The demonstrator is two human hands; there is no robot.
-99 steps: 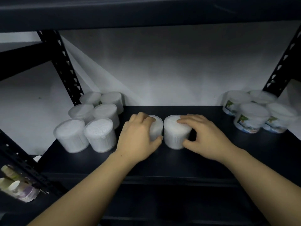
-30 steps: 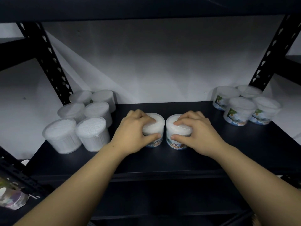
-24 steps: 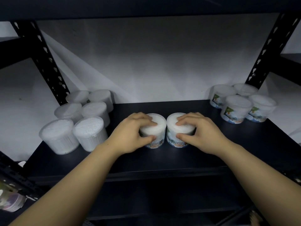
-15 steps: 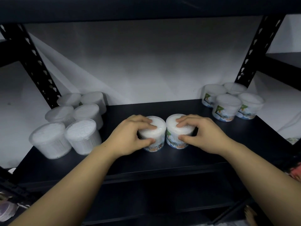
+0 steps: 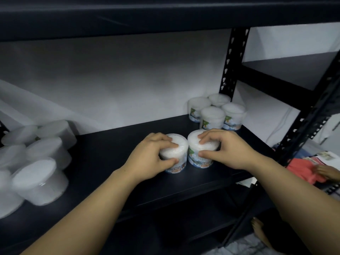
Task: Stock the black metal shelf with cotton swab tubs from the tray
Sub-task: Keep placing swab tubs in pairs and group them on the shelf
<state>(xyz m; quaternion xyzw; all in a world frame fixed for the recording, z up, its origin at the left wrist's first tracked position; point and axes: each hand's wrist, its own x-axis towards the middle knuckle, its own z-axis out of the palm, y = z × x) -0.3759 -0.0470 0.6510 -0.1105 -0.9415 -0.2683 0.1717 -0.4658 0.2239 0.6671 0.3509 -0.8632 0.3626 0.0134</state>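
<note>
Two cotton swab tubs stand upright and touching side by side near the middle of the black metal shelf (image 5: 103,150), a little back from its front edge. The left tub (image 5: 176,163) shows a label reading "COTTON BUDS" low on its wall, and its clear lid shows the packed white swab tips beneath. The left hand (image 5: 150,159) grasps this tub from above and from the left, fingers curled over the lid and the thumb pressed against the wall just above the label. The right tub (image 5: 200,157) carries the same kind of label with a small green figure, and the right hand (image 5: 226,149) grasps it likewise, fingertips bent onto the lid and the thumb laid across the front wall. Both forearms reach in from the lower edge of the view. Behind and to the right, at the back corner beside the perforated black upright (image 5: 232,65), four more labelled tubs (image 5: 213,116) stand packed close together. On the far left a blurred group of unlabelled-looking tubs (image 5: 36,162) stands in rows; how many is hard to tell. A white wall (image 5: 119,85) backs the shelf, and another shelf board (image 5: 165,13) spans overhead. At the right edge, past the frame, lies something coral-coloured (image 5: 303,172).
</note>
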